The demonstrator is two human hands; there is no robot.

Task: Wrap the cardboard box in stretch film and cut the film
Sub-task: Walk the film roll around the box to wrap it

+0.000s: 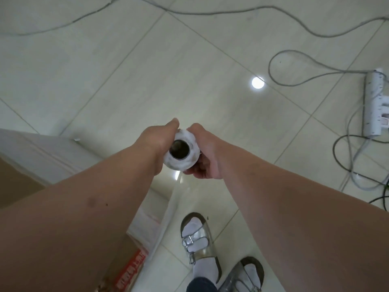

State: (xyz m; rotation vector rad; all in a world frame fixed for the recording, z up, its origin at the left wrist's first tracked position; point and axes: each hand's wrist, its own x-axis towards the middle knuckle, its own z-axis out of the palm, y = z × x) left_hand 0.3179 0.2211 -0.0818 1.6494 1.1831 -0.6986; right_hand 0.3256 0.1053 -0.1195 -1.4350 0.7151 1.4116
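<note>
I look straight down the hollow core of a stretch film roll (182, 151), held upright between both hands. My left hand (157, 144) grips its left side and my right hand (205, 157) grips its right side from below. A clear sheet of film (162, 216) runs from the roll down and left to the cardboard box (19, 182) at the lower left. The box's near face shows red print (130, 272) under the film. My forearms hide much of the box.
Grey cables (294, 26) loop across the tiled floor at the top and right. A white power strip (376, 104) lies at the right edge. My two feet in socks and sandals (197, 243) stand on the floor just right of the box.
</note>
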